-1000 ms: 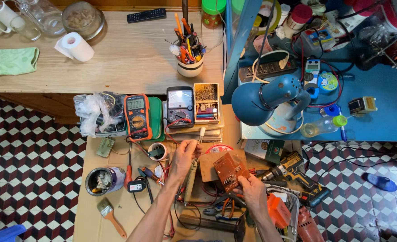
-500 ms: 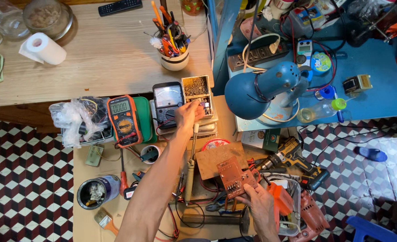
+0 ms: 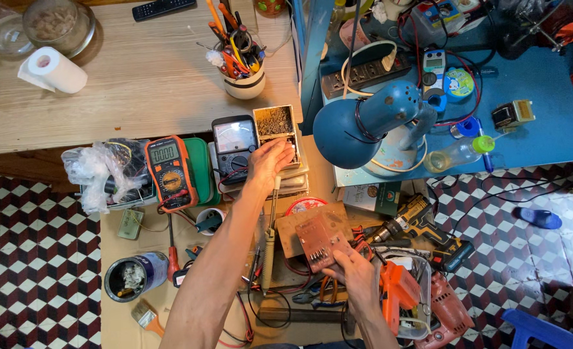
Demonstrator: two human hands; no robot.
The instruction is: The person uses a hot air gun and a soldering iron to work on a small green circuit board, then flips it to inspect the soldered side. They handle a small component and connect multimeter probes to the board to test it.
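My left hand (image 3: 270, 161) reaches forward with its fingers spread, resting on the front edge of a small open box of dark bits (image 3: 274, 121) beside a black analog meter (image 3: 233, 143). Nothing shows in its grasp. A soldering iron (image 3: 270, 242) lies on the bench just right of my left forearm, tip pointing toward the hand. My right hand (image 3: 356, 276) is closed on the lower edge of a brown circuit board (image 3: 317, 238), held flat over the cluttered bench.
An orange digital multimeter (image 3: 169, 171) and a plastic bag (image 3: 99, 171) lie to the left. A blue desk lamp (image 3: 364, 126), cordless drill (image 3: 422, 226) and orange power tool (image 3: 398, 291) crowd the right. A tool cup (image 3: 242, 68), tin can (image 3: 131, 278) and brush (image 3: 147, 317) stand about.
My left hand has gone from the bench by the soldering iron forward to the box next to the analog meter. The right hand keeps the circuit board; the view has shifted.
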